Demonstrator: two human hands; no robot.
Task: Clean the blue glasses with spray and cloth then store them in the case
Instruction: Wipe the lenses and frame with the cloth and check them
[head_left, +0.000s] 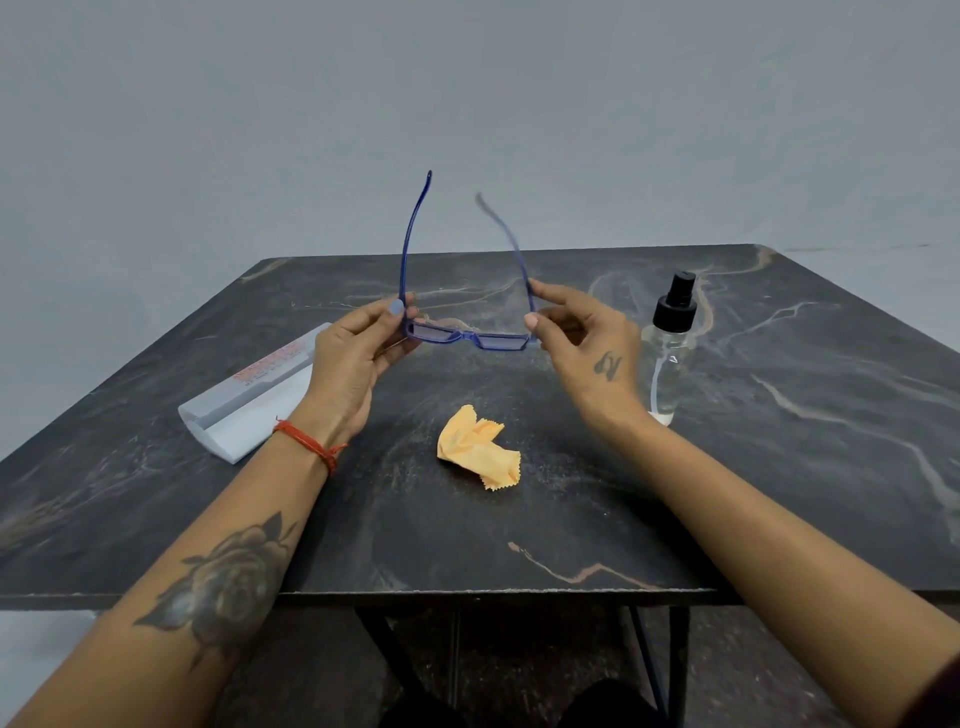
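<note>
The blue glasses (470, 338) hang in the air above the table, lenses toward me and both temple arms opened and pointing up and away. My left hand (353, 358) pinches the frame at its left hinge. My right hand (587, 343) pinches the right hinge between thumb and forefinger. A crumpled orange cloth (478, 447) lies on the table below the glasses. The clear spray bottle (670, 348) with a black nozzle stands upright just right of my right hand. The white glasses case (249, 400) with red print lies on the left, partly behind my left wrist.
Everything sits on a dark marbled table (779, 493) whose front edge runs near my forearms. A plain grey wall stands behind it. Black table legs show underneath.
</note>
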